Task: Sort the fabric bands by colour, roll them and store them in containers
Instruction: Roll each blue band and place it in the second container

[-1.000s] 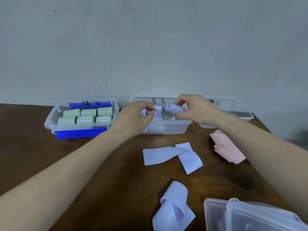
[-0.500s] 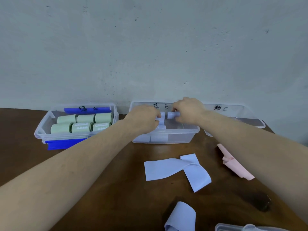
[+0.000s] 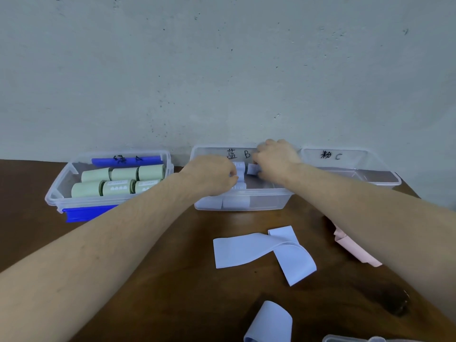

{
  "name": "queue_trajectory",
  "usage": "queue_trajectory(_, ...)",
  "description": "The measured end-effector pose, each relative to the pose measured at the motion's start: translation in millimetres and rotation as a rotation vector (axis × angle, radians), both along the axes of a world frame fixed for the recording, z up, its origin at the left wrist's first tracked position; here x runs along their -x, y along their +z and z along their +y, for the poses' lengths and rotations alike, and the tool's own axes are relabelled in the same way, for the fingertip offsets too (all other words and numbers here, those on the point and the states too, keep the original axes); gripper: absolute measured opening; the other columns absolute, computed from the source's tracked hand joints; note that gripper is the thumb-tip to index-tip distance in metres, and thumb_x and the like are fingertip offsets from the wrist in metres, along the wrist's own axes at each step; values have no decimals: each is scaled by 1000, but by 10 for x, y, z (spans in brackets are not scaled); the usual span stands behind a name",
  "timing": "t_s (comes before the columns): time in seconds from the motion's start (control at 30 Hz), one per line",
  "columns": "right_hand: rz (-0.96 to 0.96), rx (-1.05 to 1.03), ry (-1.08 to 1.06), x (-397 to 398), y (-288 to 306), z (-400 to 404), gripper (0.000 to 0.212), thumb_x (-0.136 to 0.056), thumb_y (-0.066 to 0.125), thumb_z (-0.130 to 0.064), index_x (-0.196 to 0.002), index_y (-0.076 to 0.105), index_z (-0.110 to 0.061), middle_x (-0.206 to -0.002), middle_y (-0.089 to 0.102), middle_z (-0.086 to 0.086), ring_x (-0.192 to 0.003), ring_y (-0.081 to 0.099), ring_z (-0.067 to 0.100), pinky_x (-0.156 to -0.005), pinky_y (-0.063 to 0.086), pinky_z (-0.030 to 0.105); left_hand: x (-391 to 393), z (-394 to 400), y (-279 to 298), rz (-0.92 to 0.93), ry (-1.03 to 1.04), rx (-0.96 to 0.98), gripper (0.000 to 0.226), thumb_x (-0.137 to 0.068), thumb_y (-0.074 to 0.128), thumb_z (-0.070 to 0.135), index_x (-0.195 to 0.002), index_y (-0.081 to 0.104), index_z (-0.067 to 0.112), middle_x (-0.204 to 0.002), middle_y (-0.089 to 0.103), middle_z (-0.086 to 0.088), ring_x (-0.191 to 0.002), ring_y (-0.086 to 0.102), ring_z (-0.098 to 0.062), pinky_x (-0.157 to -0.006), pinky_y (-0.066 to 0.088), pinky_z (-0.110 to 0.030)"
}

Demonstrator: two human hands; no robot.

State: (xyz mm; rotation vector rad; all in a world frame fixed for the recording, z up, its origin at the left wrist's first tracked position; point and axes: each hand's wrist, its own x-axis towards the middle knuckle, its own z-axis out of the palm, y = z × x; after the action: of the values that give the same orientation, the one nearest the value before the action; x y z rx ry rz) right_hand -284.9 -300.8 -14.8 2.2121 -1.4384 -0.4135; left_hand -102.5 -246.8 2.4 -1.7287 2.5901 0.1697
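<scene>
Where both hands meet, the blue roll (image 3: 252, 168) is mostly hidden.

- My right forearm hides part of the pink band (image 3: 355, 253).
- Bottom edge cuts off the lower blue band (image 3: 269, 322) and a clear lid (image 3: 345, 338).
- My left hand (image 3: 209, 175) covers the rolls in the middle container (image 3: 266, 203).

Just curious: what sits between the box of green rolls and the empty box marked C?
In the head view, box B stands between them, holding blue rolls, with both hands, left and right, working inside it.
</scene>
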Motion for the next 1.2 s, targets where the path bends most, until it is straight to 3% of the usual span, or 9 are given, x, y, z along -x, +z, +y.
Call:
queue_trajectory(0.13, 40, 17, -1, -18, 22, -3, 19, -95, 53, -26, -112, 61, -24, -109, 65, 0, -106, 57, 22, -75, 37, 33, 5, -11, -17, 1, 4, 1, 36, -99, 39, 33, -109, 71, 18, -115, 69, -1, -105, 61, -23, -92, 51, -42)
queue_trajectory(0.27, -28, -14, 6, -2, 18, 5, 24, -94, 54, -26, -117, 54, -23, -108, 65, 2, -106, 56, 22, -78, 40, 34, 2, 14, -5, 24, -2, 9, 34, -100, 40, 32, -113, 70, 22, -117, 68, 2, -107, 60, -21, -93, 51, -41)
queue_trajectory(0.47, -90, -14, 3, 42, 48, 8, 21, -92, 55, -34, -111, 58, -26, -103, 65, 0, -104, 55, 23, -84, 42, 35, -10, 59, 35, 30, -31, 74, 35, -102, 40, 34, -127, 64, 28, -129, 63, 5, -116, 56, -18, -96, 47, -33)
queue_trajectory(0.83, -118, -23, -22, 159, 169, 152, 34, -93, 56, -44, -124, 61, -30, -117, 65, -1, -115, 52, 21, -93, 42, 36, 36, 241, 144, 56, -54, 156, 34, -101, 41, 35, -126, 63, 32, -131, 63, 5, -116, 56, -18, -93, 43, -31)
queue_trajectory(0.97, -209, -39, -12, 210, 258, 266, 39, -95, 55, -48, -129, 58, -30, -120, 65, -2, -117, 50, 20, -93, 39, 35, 46, 349, 170, 83, -63, 165, 32, -100, 44, 35, -124, 65, 32, -126, 65, 6, -109, 58, -17, -90, 45, -30)
queue_trajectory(1.2, -456, 0, 58, 342, 447, 721, 31, -99, 44, -35, -123, 63, -26, -108, 67, -3, -109, 51, 19, -90, 37, 32, 62, 737, 192, 218, -114, 231, 28, -98, 51, 30, -120, 68, 28, -124, 64, 8, -112, 55, -14, -98, 42, -29)
